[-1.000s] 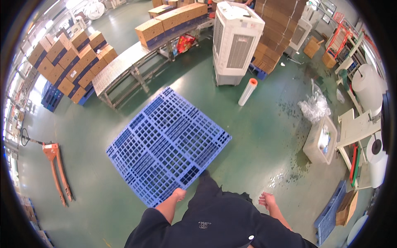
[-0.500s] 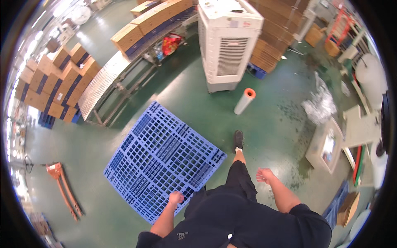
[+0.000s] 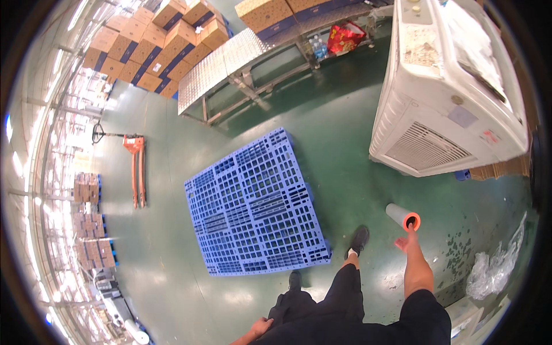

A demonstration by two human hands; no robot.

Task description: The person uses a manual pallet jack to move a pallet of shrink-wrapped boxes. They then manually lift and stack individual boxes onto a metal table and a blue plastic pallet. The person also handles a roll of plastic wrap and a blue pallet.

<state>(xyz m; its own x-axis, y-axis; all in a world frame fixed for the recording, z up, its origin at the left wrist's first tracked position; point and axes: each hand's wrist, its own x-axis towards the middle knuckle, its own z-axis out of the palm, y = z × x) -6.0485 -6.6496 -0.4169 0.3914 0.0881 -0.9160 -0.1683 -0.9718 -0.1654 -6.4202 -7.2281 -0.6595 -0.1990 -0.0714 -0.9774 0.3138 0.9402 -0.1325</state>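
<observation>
Green glossy concrete floor (image 3: 322, 123) with the things resting on it

A blue plastic grid pallet (image 3: 256, 204) is laid flat on it; an upright white film roll with an orange core (image 3: 403, 217), a large white cooling unit (image 3: 451, 86), an orange hand pallet truck (image 3: 137, 167) and crumpled clear plastic wrap (image 3: 497, 264) are also seen standing or lying on it.

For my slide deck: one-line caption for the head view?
Right hand reaches toward an upright film roll beside a blue pallet.
</observation>
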